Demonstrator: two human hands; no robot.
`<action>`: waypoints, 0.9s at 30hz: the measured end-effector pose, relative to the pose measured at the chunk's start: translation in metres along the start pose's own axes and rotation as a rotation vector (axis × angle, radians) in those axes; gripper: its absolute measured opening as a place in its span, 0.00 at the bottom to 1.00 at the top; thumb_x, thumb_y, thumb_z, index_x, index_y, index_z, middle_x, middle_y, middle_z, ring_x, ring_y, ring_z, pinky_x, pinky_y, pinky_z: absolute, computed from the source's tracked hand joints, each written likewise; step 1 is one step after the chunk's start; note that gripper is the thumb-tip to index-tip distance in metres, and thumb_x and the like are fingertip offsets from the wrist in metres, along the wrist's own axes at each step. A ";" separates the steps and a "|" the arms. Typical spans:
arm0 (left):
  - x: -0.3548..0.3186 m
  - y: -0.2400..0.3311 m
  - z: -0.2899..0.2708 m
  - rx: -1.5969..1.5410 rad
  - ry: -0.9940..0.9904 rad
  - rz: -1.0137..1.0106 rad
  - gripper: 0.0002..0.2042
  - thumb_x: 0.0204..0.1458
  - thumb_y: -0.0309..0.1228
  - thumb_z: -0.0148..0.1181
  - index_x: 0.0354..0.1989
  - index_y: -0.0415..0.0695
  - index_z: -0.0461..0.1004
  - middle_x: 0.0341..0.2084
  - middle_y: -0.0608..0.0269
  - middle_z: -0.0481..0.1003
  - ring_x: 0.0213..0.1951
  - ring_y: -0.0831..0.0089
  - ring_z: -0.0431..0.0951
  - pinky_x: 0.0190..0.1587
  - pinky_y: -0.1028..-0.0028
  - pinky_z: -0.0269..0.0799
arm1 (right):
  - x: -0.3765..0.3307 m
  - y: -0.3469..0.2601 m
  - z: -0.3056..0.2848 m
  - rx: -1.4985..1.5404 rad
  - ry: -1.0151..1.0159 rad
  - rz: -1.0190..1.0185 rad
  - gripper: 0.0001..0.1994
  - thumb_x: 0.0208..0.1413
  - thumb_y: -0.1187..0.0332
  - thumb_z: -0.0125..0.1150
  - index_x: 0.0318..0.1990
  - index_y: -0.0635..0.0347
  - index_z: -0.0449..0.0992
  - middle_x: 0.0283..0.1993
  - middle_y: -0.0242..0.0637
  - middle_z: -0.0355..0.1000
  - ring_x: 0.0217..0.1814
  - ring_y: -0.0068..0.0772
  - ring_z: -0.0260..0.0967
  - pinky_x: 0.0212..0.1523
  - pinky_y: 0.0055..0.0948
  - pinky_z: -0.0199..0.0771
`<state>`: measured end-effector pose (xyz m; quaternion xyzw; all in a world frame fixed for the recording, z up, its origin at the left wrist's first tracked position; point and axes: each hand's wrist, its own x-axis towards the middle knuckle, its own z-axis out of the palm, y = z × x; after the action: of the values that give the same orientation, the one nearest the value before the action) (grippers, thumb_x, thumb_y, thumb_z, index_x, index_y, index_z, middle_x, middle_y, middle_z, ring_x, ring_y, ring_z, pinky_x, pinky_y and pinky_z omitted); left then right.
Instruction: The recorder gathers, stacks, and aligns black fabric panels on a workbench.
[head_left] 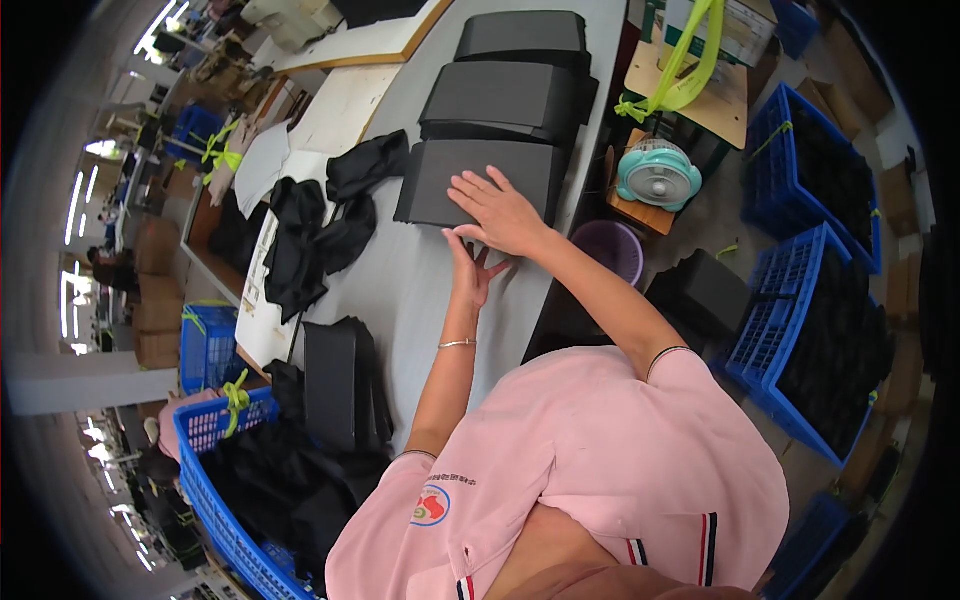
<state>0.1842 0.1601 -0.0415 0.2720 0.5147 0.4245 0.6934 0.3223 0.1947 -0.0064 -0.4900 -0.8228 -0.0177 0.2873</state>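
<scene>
On the grey table point(350, 290) stand several stacks of dark grey, sheet-like panels in a row. My right hand point(500, 213) lies on the nearest panel stack point(480, 165), fingers stretched out over its top near the front edge. Just below that edge is my left hand point(470, 272), its fingers apart and raised against or close to the stack's near side; contact there cannot be made out. Neither hand holds anything. Behind are a middle stack point(497, 100) and a far stack point(522, 35).
Crumpled black fabric pieces point(300, 240) lie left of the stacks. Another panel stack point(340, 380) stands nearer me, beside a blue crate point(225, 510) of black fabric. To the right are a teal fan point(660, 175), a purple bucket point(610, 252) and blue crates point(775, 330).
</scene>
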 end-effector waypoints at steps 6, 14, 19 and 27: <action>0.035 0.030 0.012 -0.053 -0.277 -0.032 0.55 0.50 0.83 0.30 0.78 0.54 0.49 0.74 0.52 0.53 0.72 0.52 0.57 0.61 0.37 0.65 | -0.048 0.006 -0.040 0.270 0.178 0.134 0.31 0.59 0.59 0.67 0.68 0.61 0.67 0.76 0.45 0.58 0.78 0.45 0.55 0.79 0.50 0.49; 0.059 0.043 0.033 -0.080 -0.182 0.030 0.58 0.47 0.83 0.42 0.81 0.58 0.40 0.80 0.60 0.34 0.78 0.51 0.39 0.69 0.29 0.47 | -0.308 0.073 -0.021 0.290 0.303 1.120 0.25 0.64 0.59 0.62 0.63 0.65 0.70 0.70 0.56 0.63 0.73 0.57 0.61 0.71 0.43 0.63; 0.047 -0.012 0.081 -0.072 0.129 0.091 0.53 0.56 0.75 0.46 0.80 0.51 0.40 0.79 0.55 0.39 0.77 0.52 0.45 0.70 0.40 0.58 | -0.508 0.102 0.015 0.310 0.264 1.855 0.25 0.65 0.48 0.59 0.55 0.63 0.78 0.51 0.52 0.79 0.55 0.52 0.77 0.54 0.44 0.77; -0.038 -0.151 0.187 0.804 -0.769 0.176 0.24 0.68 0.35 0.53 0.70 0.41 0.65 0.69 0.56 0.65 0.66 0.65 0.69 0.64 0.68 0.68 | -0.597 0.140 0.069 1.221 1.384 2.223 0.28 0.74 0.53 0.47 0.70 0.64 0.60 0.69 0.52 0.66 0.65 0.49 0.72 0.61 0.46 0.78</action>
<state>0.4034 0.0638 -0.0857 0.6918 0.3215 0.1215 0.6350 0.6174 -0.1866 -0.3920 -0.5608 0.3997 0.3292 0.6460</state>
